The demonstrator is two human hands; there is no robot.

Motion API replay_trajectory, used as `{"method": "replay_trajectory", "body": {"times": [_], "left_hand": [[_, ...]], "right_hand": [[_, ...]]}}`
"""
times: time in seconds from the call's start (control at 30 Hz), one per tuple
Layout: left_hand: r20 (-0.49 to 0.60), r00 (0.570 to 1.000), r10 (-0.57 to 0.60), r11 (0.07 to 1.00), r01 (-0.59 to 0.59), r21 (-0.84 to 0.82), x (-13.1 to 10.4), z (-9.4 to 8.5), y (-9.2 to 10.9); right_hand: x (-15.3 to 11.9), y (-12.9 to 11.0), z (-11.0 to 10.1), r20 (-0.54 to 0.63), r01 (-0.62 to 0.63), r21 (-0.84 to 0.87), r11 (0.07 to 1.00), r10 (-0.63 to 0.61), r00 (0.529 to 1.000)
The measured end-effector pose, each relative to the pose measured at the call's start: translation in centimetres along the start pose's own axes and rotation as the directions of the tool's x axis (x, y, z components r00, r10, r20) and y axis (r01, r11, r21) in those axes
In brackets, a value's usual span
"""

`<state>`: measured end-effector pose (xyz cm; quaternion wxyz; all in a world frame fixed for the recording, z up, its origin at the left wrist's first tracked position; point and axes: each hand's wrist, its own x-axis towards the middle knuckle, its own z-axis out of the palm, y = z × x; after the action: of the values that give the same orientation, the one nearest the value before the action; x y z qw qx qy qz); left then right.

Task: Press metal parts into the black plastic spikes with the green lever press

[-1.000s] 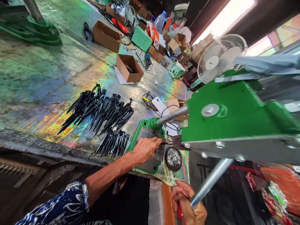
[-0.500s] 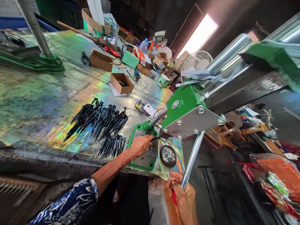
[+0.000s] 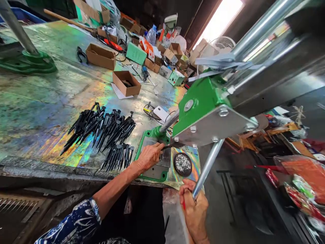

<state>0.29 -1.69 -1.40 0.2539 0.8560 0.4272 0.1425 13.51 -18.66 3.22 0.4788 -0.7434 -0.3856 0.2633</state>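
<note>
My left hand point(image 3: 151, 155) is over the green base point(image 3: 152, 174) of a hand press, its fingers closed on one end of a thin black plastic stake point(image 3: 166, 147). The stake's other end runs under the press head point(image 3: 200, 105) and is hidden. My right hand point(image 3: 194, 210) is wrapped round the lower end of the metal lever point(image 3: 209, 166), where a bit of red shows. Beside the base sits a round dark dish point(image 3: 182, 164) of small silvery pieces. Left of the base lie a small row of black stakes point(image 3: 118, 156) and a larger heap point(image 3: 101, 127).
Small open cardboard boxes point(image 3: 126, 83), pliers point(image 3: 81, 55) and a green box point(image 3: 136, 53) stand farther back on the metal-topped table point(image 3: 63, 91). Another green press base point(image 3: 30, 64) is at the far left. The table's front edge point(image 3: 58, 166) runs below the stakes.
The view has shifted slightly, so the table things sit farther left and higher. My left hand keeps hold of the stake, and my right hand stays on the lever, which leans slightly more.
</note>
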Motion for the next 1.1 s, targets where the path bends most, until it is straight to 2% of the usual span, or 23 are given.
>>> {"method": "replay_trajectory", "body": {"times": [0.13,0.3,0.43,0.5,0.57,0.9,1.1], "left_hand": [[0.031,0.999,0.012,1.0,-0.012,0.007,0.2,-0.1,-0.1],[0.026,1.0,0.016,1.0,-0.017,0.019,0.5,-0.5,-0.1],[0.048,0.998,0.029,0.999,-0.03,0.02,0.5,-0.2,-0.3],[0.05,0.998,0.028,0.999,-0.03,0.031,0.5,-0.2,-0.4],[0.046,0.998,0.043,0.998,-0.044,0.041,0.5,-0.3,-0.4],[0.09,0.992,0.089,0.991,-0.097,0.092,0.6,-0.9,-0.2],[0.046,0.998,0.04,0.999,-0.041,0.013,0.6,-0.9,0.1]], "right_hand": [[0.1,0.2,0.3,-0.006,-0.028,0.052,0.998,0.028,1.0],[-0.3,-1.0,-0.2,0.019,-0.058,0.084,0.995,0.056,0.998],[-2.2,-2.4,-1.0,-0.109,-0.105,0.113,0.988,0.117,0.987],[-3.1,-2.8,-1.6,-0.18,-0.088,0.067,0.994,0.099,0.979],[-3.6,-2.9,-1.9,-0.201,-0.064,0.026,0.998,0.068,0.977],[-3.4,-2.9,-2.0,-0.114,-0.125,0.214,0.969,0.152,0.982],[-3.0,-3.0,-3.3,-0.028,-0.15,0.155,0.977,0.156,0.987]]}}
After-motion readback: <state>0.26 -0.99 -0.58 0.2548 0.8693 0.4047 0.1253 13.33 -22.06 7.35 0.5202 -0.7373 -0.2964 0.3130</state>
